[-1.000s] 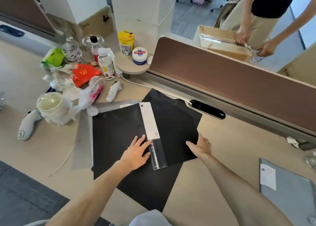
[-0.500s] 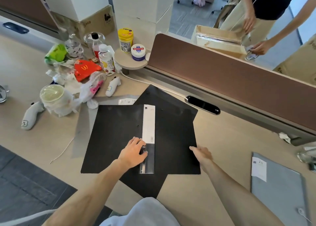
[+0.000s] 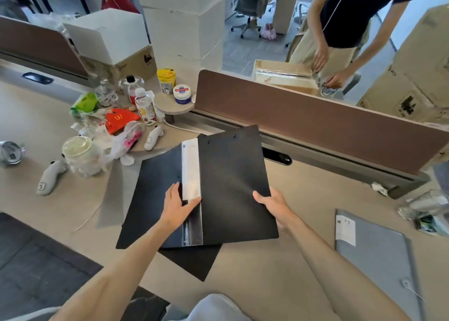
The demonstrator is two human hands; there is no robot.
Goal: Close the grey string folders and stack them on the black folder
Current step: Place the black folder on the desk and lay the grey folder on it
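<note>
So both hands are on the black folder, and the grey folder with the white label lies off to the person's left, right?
Not quite: in the head view the grey folder lies to the person's right. Both the left hand and right hand are on the black folder.

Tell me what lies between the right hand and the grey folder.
Only bare desk between the right hand and the grey folder, in the head view.
</note>
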